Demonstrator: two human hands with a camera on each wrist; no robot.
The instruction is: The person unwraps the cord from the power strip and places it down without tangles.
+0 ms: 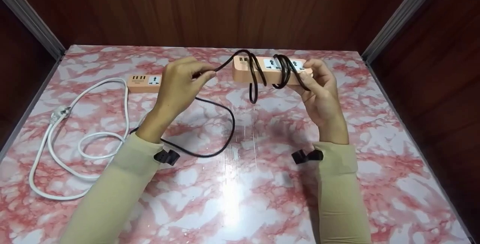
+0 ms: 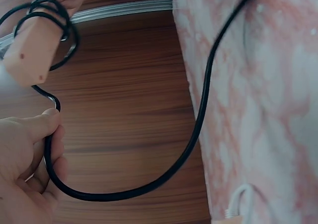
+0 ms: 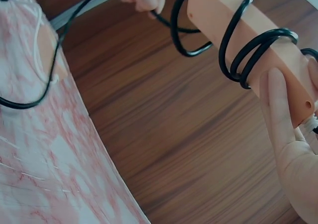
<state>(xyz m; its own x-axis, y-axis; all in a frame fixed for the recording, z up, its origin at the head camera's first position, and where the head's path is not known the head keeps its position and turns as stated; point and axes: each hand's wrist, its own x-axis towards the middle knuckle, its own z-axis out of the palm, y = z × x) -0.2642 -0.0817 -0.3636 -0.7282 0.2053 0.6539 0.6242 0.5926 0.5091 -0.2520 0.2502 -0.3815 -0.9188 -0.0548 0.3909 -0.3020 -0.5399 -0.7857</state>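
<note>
My right hand point(image 1: 323, 86) grips the right end of an orange power strip point(image 1: 243, 76), raised above the table. Several loops of its black cord point(image 1: 285, 72) pass round the strip, tighter toward the right and looser near the left end. With thumb and fingers, my left hand point(image 1: 180, 82) pinches the cord just left of the strip. From there the cord hangs in a curve, as the left wrist view shows point(image 2: 185, 157), and runs down to the table. In the right wrist view, fingers point(image 3: 278, 102) lie along the underside of the strip.
A second orange power strip point(image 1: 139, 86) lies at the left behind my left hand, partly hidden by it. Its white cord point(image 1: 56, 161) spreads in loops, with a plug point(image 1: 60, 112) at the far left. Brown wood-grain panels point(image 1: 225, 11) border the marbled table point(image 1: 375, 184).
</note>
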